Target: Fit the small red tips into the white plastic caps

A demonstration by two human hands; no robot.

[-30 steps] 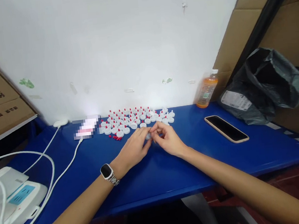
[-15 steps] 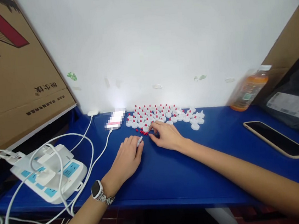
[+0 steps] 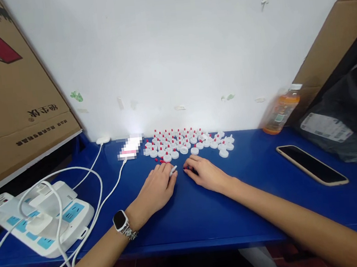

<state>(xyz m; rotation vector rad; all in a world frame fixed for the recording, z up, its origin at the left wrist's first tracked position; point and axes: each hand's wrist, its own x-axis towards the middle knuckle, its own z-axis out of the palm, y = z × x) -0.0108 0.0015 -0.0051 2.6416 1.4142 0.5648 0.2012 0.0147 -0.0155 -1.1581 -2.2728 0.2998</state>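
My left hand (image 3: 156,184) rests low over the blue table, thumb and forefinger closed on a white nozzle cap (image 3: 173,170); its narrow spout pokes out toward my right hand. Opposite it, my right hand (image 3: 205,174) is closed in a pinch, with a tiny dark-red fleck at the fingertips that looks like a small red cap (image 3: 185,168); the fingers mostly cover it. A few loose red caps (image 3: 161,161) lie just beyond my left fingers. Behind both hands spreads a cluster of white nozzle caps (image 3: 183,150), many with red tips; some at the right have bare spouts.
A lit phone (image 3: 131,147) on a cable lies at the back left. Nearer stands a white power strip (image 3: 47,223) with looping cords. At the right are a dark phone (image 3: 311,164), an orange drink bottle (image 3: 281,112) and a black bag (image 3: 339,121). A white wall (image 3: 173,57) closes off the back.
My right hand has drawn back from the red caps toward me, and its fingers have come together. My left hand keeps its hold on the nozzle cap. The view has shifted slightly right.
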